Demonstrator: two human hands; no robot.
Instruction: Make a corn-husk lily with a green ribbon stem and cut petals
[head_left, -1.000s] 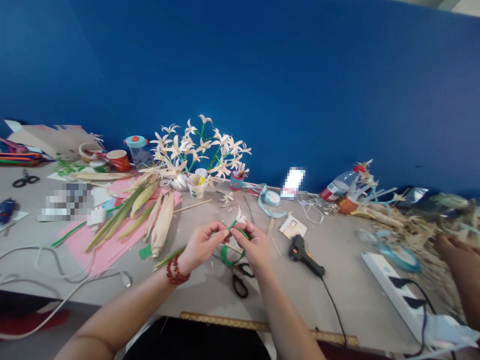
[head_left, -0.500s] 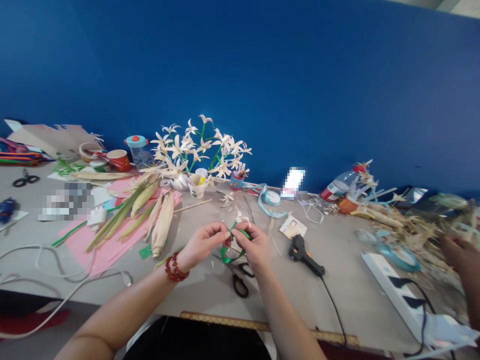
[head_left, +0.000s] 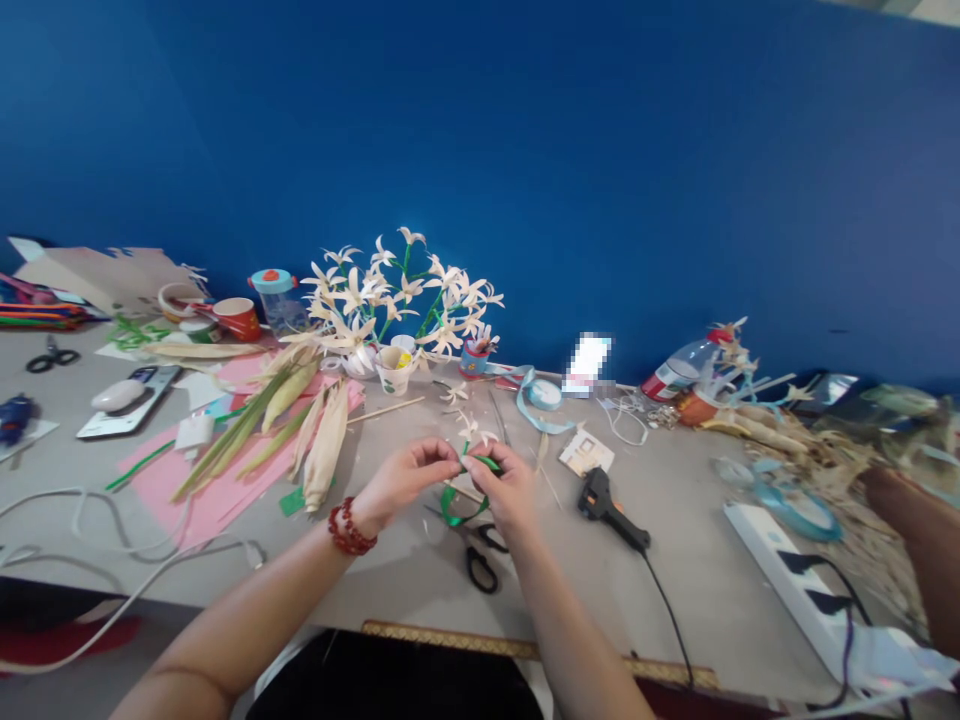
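Note:
Both of my hands meet above the grey table (head_left: 675, 570). My left hand (head_left: 409, 482), with a red bead bracelet (head_left: 346, 528) on its wrist, pinches the stem of a small cream flower (head_left: 472, 432). My right hand (head_left: 508, 487) pinches a green ribbon (head_left: 459, 508) that loops down below the fingers and runs up to that stem. Black-handled scissors (head_left: 480, 560) lie on the table just under my right hand.
A black glue gun (head_left: 609, 507) with its cord lies to the right. Corn husks (head_left: 315, 440) rest on pink paper (head_left: 191, 495) at the left. A cup of cream flowers (head_left: 397, 300) stands behind. A white power strip (head_left: 802, 590) and another person's arm (head_left: 919, 540) are far right.
My hands have risen slightly and drawn the green ribbon loop tighter and smaller near the flower stem. The other person's hand at the right has pulled back.

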